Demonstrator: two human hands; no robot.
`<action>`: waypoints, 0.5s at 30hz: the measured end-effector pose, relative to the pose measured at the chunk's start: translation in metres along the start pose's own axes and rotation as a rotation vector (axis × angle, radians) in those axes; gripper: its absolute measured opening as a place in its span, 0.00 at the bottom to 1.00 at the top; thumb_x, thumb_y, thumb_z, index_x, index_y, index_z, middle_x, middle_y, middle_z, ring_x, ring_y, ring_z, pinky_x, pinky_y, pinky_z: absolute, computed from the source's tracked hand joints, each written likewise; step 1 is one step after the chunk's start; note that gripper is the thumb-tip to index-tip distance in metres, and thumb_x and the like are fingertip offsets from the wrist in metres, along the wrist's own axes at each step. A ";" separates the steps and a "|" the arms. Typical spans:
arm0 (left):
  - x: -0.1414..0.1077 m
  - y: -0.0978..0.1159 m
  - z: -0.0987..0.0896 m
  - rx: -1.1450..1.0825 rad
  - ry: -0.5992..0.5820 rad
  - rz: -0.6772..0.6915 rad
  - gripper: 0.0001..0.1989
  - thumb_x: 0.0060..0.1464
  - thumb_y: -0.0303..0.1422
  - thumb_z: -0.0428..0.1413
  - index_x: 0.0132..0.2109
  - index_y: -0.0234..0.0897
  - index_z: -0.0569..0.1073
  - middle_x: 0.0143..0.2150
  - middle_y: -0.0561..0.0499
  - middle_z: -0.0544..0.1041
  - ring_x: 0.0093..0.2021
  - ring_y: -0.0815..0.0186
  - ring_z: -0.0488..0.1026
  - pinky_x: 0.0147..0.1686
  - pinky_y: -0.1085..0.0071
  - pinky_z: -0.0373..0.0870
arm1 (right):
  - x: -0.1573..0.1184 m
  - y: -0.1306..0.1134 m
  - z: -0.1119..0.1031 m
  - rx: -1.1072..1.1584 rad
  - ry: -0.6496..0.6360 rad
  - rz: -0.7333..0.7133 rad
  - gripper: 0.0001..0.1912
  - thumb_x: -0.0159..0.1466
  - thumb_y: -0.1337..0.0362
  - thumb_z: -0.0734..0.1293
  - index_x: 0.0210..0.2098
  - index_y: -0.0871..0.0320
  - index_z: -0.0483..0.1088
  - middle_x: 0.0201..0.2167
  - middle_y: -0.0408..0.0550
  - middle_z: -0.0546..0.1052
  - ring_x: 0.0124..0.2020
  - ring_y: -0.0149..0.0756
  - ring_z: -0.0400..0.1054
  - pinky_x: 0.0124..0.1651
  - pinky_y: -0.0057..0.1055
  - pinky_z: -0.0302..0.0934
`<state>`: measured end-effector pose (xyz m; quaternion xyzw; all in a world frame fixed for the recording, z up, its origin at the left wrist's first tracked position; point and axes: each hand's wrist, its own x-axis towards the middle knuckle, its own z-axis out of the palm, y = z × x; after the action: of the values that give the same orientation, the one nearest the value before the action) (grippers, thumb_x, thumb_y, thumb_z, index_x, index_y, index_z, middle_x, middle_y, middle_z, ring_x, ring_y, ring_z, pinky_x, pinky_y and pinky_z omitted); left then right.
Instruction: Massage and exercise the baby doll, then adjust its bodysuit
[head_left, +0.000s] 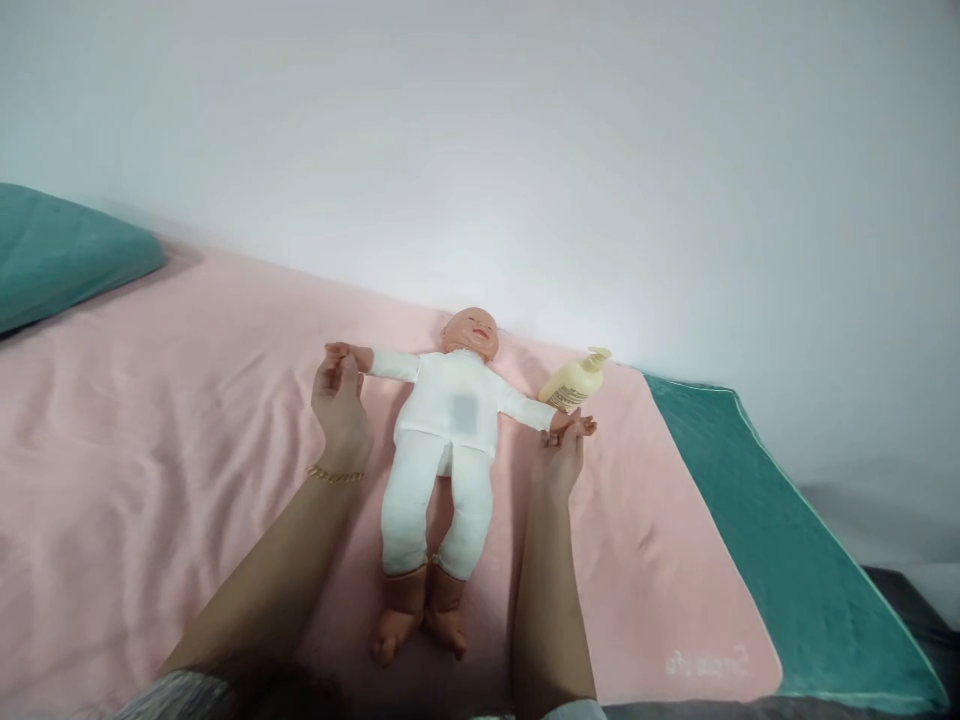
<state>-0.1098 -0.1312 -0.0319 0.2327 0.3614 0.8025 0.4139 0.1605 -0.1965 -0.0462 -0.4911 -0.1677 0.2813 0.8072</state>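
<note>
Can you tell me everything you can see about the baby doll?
The doll lies on its back on a pink blanket, arms spread wide and legs together at the feet. Its body, arms and legs are white and look like soft cloth, with a grey patch on the front. Its bald head, hands and bare feet look like smooth rubber or plastic. The person's left hand and right hand each hold one of its hands.
</note>
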 end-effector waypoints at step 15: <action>-0.027 0.004 0.011 0.762 -0.929 0.647 0.09 0.61 0.32 0.56 0.45 0.43 0.79 0.48 0.51 0.82 0.53 0.60 0.76 0.63 0.54 0.58 | -0.050 0.002 0.019 -0.731 -0.718 -0.682 0.21 0.66 0.61 0.67 0.58 0.49 0.70 0.56 0.50 0.76 0.60 0.43 0.67 0.63 0.48 0.63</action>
<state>-0.0895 -0.1511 -0.0237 0.7788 0.3158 0.5195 0.1546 0.1098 -0.2132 -0.0388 -0.5294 -0.6624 0.0793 0.5241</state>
